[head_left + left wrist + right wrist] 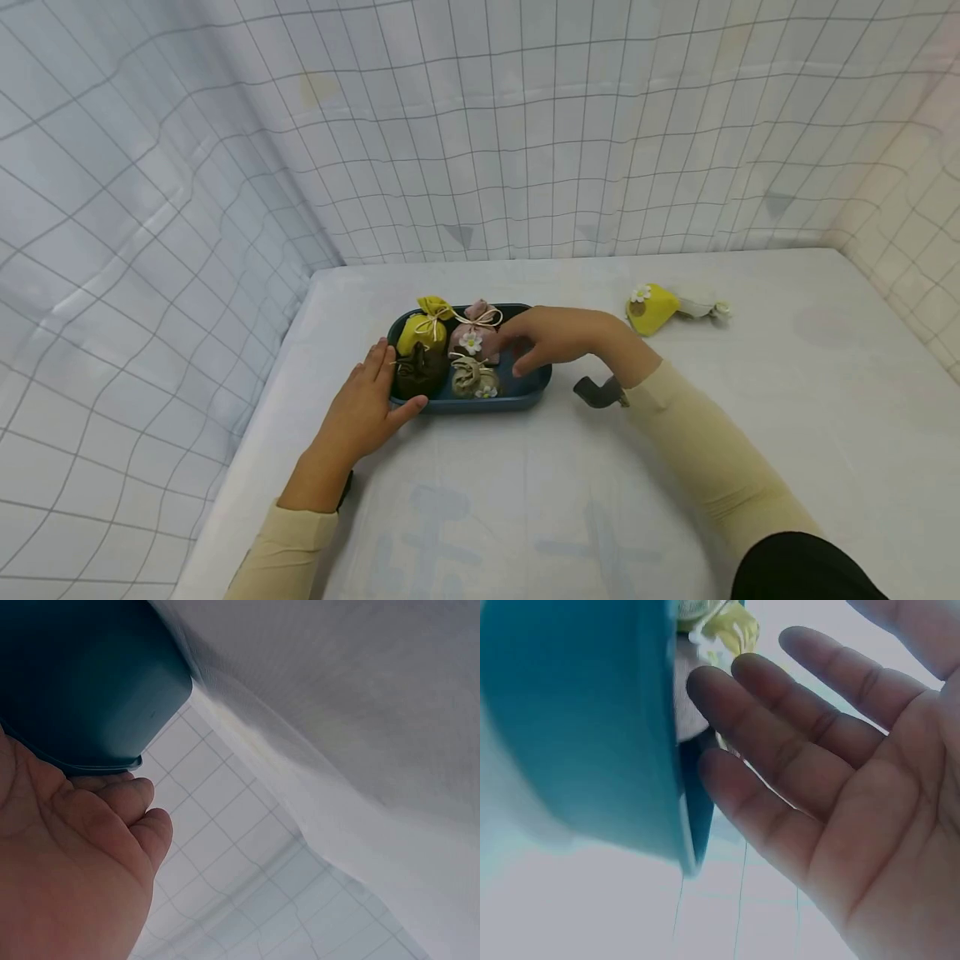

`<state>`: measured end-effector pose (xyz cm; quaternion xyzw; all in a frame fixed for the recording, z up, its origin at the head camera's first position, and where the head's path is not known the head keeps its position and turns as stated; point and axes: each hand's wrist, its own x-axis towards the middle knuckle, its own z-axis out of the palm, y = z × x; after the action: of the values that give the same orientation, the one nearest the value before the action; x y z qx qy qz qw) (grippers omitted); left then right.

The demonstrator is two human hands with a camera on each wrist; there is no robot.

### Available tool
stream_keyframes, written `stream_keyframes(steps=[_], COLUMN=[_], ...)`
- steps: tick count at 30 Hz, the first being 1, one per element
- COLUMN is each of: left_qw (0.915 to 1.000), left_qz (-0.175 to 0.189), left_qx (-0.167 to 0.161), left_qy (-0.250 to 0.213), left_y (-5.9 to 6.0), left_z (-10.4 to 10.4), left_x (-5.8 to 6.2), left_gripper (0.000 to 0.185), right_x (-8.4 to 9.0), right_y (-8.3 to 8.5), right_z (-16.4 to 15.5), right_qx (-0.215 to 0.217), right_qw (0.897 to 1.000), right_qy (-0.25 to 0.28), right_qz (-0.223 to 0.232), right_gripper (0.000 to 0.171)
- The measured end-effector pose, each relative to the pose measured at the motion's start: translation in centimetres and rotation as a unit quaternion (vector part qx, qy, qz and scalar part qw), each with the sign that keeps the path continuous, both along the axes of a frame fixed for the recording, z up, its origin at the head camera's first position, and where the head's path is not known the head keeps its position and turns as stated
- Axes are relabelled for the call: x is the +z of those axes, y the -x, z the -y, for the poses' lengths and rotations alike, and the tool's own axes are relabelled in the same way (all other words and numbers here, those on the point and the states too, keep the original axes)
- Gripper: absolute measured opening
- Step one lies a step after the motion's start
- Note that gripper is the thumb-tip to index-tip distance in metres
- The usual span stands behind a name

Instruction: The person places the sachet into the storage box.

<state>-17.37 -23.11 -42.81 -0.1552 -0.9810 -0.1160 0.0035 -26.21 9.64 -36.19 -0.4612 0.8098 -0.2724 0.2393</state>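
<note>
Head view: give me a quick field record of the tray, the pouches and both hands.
tray: dark blue tray on the white table
in tray: yellow pouch, pink pouch, brown pouch, beige pouch
outside tray: yellow pouch with flower and white pouch, lying to the right
left hand: fingers straight, resting against the tray's left end
right hand: open over the tray's right part, holding nothing

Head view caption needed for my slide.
Left hand steadies a blue tray of four sachets while right hand hovers over it.
</note>
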Motion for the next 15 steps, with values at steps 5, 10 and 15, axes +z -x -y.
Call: stream_keyframes(steps=[5, 10, 15], left_qw=[1.0, 1.0, 1.0], left_qz=[-0.003, -0.004, -0.008], left_qx=[-0.001, 0.0, -0.003], left_qy=[0.0, -0.002, -0.003], left_y=[0.0, 0.0, 0.0], left_z=[0.0, 0.0, 0.1], left_x=[-0.1, -0.2, -0.3], left_gripper=[0.102, 0.102, 0.102], right_x=[-0.3, -0.3, -0.1], right_y=[-0.1, -0.3, -0.6], right_z=[-2.2, -4.7, -7.5], right_qx=[-0.048, -0.09, -0.138], right_qw=[0.998, 0.995, 0.99], right_qy=[-0.006, 0.007, 0.007], right_qz=[-0.039, -0.036, -0.023], right_gripper=[0.039, 0.036, 0.037])
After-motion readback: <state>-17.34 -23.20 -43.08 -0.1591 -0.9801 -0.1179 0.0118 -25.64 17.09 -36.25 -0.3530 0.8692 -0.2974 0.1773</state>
